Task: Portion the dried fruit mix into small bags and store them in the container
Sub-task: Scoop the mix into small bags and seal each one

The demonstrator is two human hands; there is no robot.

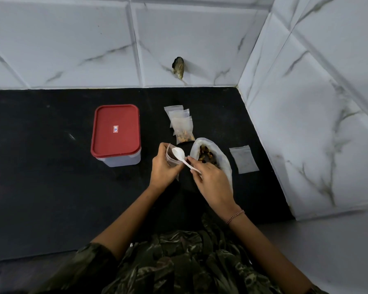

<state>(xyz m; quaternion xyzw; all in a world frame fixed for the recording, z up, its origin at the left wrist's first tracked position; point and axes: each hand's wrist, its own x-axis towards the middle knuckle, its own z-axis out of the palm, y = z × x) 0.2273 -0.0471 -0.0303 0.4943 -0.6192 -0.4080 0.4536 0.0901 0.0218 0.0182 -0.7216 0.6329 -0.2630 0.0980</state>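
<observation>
Black counter (pixel 51 166), set into a corner of white marble-patterned wall tiles (pixel 72 49); one dark fitting (pixel 179 65) on the back wall above it. Container (pixel 123 161): clear rectangular box, standing left of centre on the counter, closed by a red lid (pixel 115 119) bearing a small label (pixel 115 129). Stack of small bags (pixel 176 113): translucent, overlapping, lying behind the hands and right of the container; the nearest bag of the stack (pixel 184 132) shows orange and brown pieces in its lower end. Large bag (pixel 226 164): white, mouth rolled open, resting on the counter just behind the right hand, with the dried fruit mix (pixel 206 154) visible inside. Flat bag (pixel 244 159): one small translucent bag lying alone on the counter, right of the large bag and apart from it. Left hand (pixel 163 167): fingers and thumb curled round a small bag (pixel 170 154), holding it upright above the counter with its mouth open, between the container and the large bag. Right hand (pixel 212 183): pinching the handle of a white plastic spoon (pixel 179 154) between thumb and fingers; the spoon's bowl sits at the mouth of the held bag and shows white. Bracelet (pixel 235 217): thin, beaded, on the right wrist. Camouflage garment (pixel 179 262): worn by the person, filling the lower edge of the view.
</observation>
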